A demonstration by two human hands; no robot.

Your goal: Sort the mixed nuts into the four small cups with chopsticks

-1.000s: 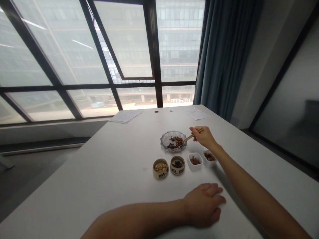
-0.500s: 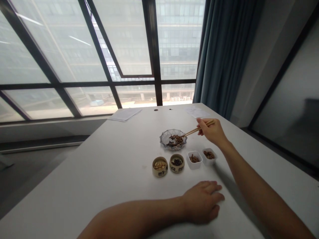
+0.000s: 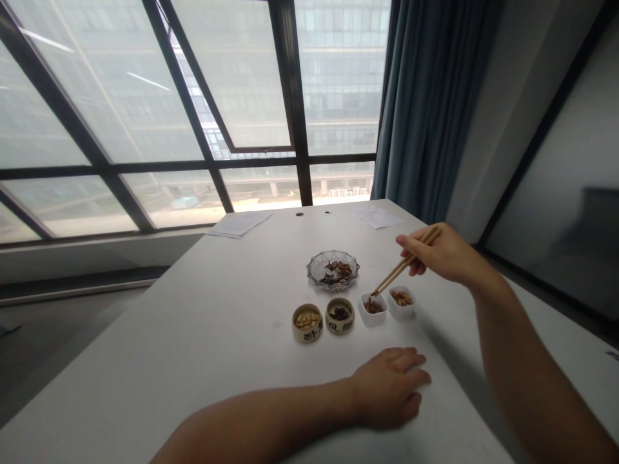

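Observation:
My right hand [image 3: 430, 252] grips a pair of wooden chopsticks [image 3: 402, 265]. Their tips are at the left white square cup [image 3: 373, 317], just over the brown pieces in it. To its right is a second white cup [image 3: 402, 310] with lighter brown pieces. Further left stand two round beige bowls, one with dark pieces [image 3: 340, 327] and one with pale pieces [image 3: 307, 334]. Behind them a clear scalloped glass dish [image 3: 315, 277] holds mixed dried pieces. My left hand [image 3: 389, 388] lies on the table with its fingers spread, holding nothing.
The white table [image 3: 217, 309] reaches toward the window. Sheets of paper lie at its far left [image 3: 239, 223] and far right [image 3: 380, 217]. A blue curtain [image 3: 423, 116] hangs at the right of the window.
My right hand has moved right and nearer to me, bringing the chopstick tips from the glass dish to the left white cup. My left hand stays in place on the table.

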